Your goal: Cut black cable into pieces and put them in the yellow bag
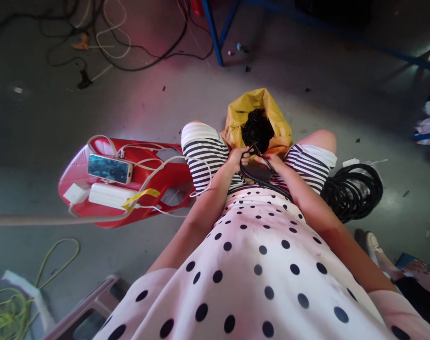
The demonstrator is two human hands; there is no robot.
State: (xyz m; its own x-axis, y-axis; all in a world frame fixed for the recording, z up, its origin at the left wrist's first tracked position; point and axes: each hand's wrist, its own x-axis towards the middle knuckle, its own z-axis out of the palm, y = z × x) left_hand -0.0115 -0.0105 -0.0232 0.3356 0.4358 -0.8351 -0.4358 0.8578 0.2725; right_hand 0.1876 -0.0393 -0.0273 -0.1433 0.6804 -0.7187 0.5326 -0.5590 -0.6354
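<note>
While the person sits with the knees apart, both hands meet low in front of the lap, at the near rim of an open yellow bag (280, 120). The left hand (239, 158) is pinching a black cable (261, 182) between thumb and fingers; the right hand (276, 163) has its fingers closed on the same cable, though its fingertips are partly hidden and I cannot tell how firmly it grips. The cable bends in a loop under the hands and goes over the lap toward the right thigh, so the lap probably carries some of its weight. Inside the bag lies a heap of thin black pieces (258, 130), too small to name; the bag stands between the knees, I think, in order that its mouth is close to the fingers. Beside the right knee, on the floor, rests a coil of black cable (376, 189), perhaps put there for easy reach. On the left is a red plastic stool (73, 165): a phone (108, 168) lies toward its far edge, a white power bank (112, 195) toward its near edge, and a white adapter (76, 193) by its outer left edge, seemingly grouped for charging.
</note>
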